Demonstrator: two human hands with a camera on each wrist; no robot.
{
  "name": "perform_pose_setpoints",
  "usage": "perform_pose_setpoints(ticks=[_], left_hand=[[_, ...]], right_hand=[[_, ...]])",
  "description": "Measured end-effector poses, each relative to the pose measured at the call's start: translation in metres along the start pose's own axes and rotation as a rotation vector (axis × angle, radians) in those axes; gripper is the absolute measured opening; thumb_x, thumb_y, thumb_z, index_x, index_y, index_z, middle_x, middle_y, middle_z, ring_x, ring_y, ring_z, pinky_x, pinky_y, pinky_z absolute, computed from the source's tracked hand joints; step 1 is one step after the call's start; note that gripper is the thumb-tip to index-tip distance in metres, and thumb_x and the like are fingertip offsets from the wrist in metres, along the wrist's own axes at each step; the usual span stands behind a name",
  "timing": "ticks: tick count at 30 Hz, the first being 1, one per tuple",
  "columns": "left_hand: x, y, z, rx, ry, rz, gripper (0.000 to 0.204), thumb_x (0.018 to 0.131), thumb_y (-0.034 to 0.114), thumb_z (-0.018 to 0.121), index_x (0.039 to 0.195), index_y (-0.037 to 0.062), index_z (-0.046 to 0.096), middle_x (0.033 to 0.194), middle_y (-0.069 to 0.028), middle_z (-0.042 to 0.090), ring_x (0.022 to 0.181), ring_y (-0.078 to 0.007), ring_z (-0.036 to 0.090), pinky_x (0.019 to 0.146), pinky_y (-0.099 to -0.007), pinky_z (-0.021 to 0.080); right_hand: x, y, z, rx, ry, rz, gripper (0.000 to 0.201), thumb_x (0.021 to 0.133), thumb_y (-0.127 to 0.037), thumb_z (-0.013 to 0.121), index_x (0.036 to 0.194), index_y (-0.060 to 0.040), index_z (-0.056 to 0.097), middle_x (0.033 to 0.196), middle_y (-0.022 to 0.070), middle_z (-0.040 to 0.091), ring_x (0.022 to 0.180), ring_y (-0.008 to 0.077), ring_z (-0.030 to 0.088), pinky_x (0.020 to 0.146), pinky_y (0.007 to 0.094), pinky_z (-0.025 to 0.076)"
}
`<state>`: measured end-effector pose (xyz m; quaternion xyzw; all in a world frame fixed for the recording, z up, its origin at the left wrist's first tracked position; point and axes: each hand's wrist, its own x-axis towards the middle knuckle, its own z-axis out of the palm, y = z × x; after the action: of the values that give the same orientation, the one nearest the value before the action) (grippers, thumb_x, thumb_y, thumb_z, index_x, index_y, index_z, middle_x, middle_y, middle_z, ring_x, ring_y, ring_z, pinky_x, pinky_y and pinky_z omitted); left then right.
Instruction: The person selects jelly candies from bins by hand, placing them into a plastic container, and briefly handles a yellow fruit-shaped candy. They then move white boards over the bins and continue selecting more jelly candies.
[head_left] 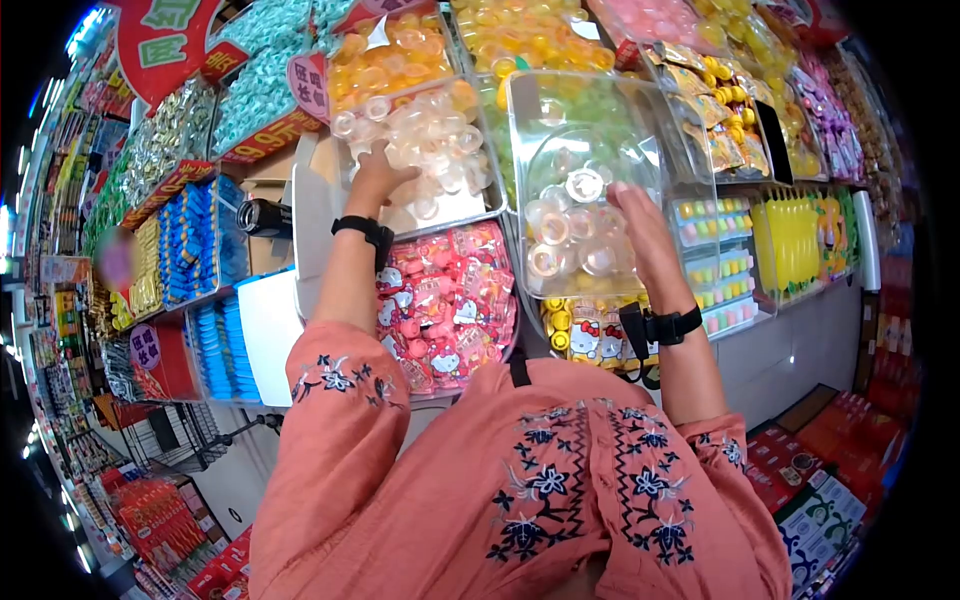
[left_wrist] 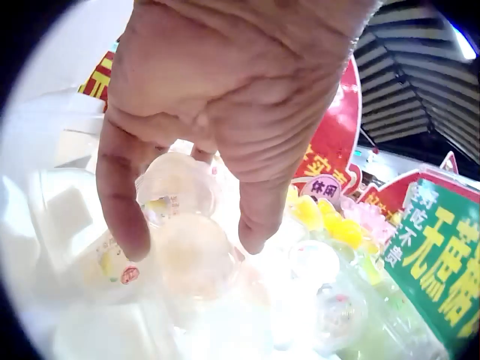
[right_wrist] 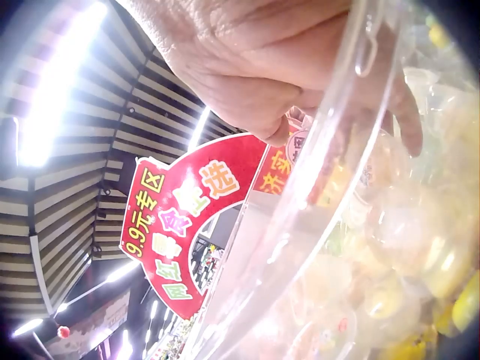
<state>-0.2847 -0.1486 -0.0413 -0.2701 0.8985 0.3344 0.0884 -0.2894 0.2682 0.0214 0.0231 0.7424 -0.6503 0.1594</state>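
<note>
The left grip (head_left: 380, 180) was wide, thumb and fingers spread among pale jelly cups (head_left: 445, 150) in a bin (head_left: 450, 221). The right grip (head_left: 648, 235) was at the right side of a clear plastic box (head_left: 516, 180) containing more cups (head_left: 550, 228); whether it held anything could not be told.

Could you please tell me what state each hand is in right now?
Left hand: open, at the pale cups.
Right hand: open, at the clear container.
</note>
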Motion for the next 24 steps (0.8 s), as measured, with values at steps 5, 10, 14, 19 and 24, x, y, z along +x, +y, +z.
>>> perform_pose_setpoints(ticks=[5, 10, 14, 19, 24], left_hand=[[0.02, -0.003, -0.001, -0.201, -0.085, -0.056, 0.11, 0.069, 0.048, 0.085, 0.156, 0.0143, 0.026, 0.139, -0.0194, 0.052, 0.113, -0.0336, 0.061, 0.06, -0.0435, 0.059], [0.017, -0.005, -0.001, -0.269, -0.145, -0.057, 0.095, 0.072, 0.041, 0.084, 0.149, 0.0113, 0.035, 0.131, -0.0138, 0.057, 0.11, -0.0285, 0.061, 0.06, -0.0395, 0.057], [0.006, -0.002, -0.001, -0.301, -0.176, -0.034, 0.078, 0.077, 0.034, 0.079, 0.141, 0.0104, 0.042, 0.122, -0.011, 0.061, 0.107, -0.0261, 0.061, 0.06, -0.0373, 0.055], [0.0, -0.007, 0.005, -0.555, -0.09, -0.031, 0.068, 0.08, 0.034, 0.076, 0.138, 0.012, 0.049, 0.104, -0.0049, 0.065, 0.084, -0.018, 0.065, 0.056, -0.0301, 0.05], [-0.063, 0.071, -0.016, -0.67, -0.08, 0.238, 0.053, 0.085, 0.027, 0.074, 0.133, 0.0138, 0.054, 0.106, -0.0041, 0.065, 0.086, -0.0156, 0.066, 0.059, -0.0308, 0.05]], right_hand=[[-0.001, 0.001, 0.0, -0.004, -0.011, -0.018, 0.04, 0.102, -0.035, 0.053, 0.118, 0.0006, 0.063, 0.113, 0.0058, 0.065, 0.108, 0.0144, 0.055, 0.098, 0.0297, 0.04], [-0.002, -0.003, 0.0, 0.004, -0.003, 0.019, 0.042, 0.102, -0.036, 0.052, 0.118, 0.0008, 0.063, 0.114, 0.0071, 0.065, 0.11, 0.0156, 0.055, 0.1, 0.0305, 0.039], [-0.007, -0.008, 0.001, -0.009, 0.027, 0.053, 0.042, 0.101, -0.037, 0.053, 0.118, 0.0008, 0.063, 0.114, 0.0074, 0.065, 0.11, 0.0159, 0.055, 0.1, 0.0306, 0.039], [-0.006, -0.01, 0.0, -0.03, 0.015, 0.036, 0.04, 0.101, -0.035, 0.052, 0.118, -0.0008, 0.063, 0.112, 0.0057, 0.065, 0.108, 0.0155, 0.055, 0.099, 0.0302, 0.039], [-0.007, -0.013, 0.002, -0.083, 0.039, -0.093, 0.039, 0.102, -0.036, 0.051, 0.118, -0.0021, 0.063, 0.109, 0.0048, 0.064, 0.106, 0.0148, 0.055, 0.094, 0.0296, 0.042]])
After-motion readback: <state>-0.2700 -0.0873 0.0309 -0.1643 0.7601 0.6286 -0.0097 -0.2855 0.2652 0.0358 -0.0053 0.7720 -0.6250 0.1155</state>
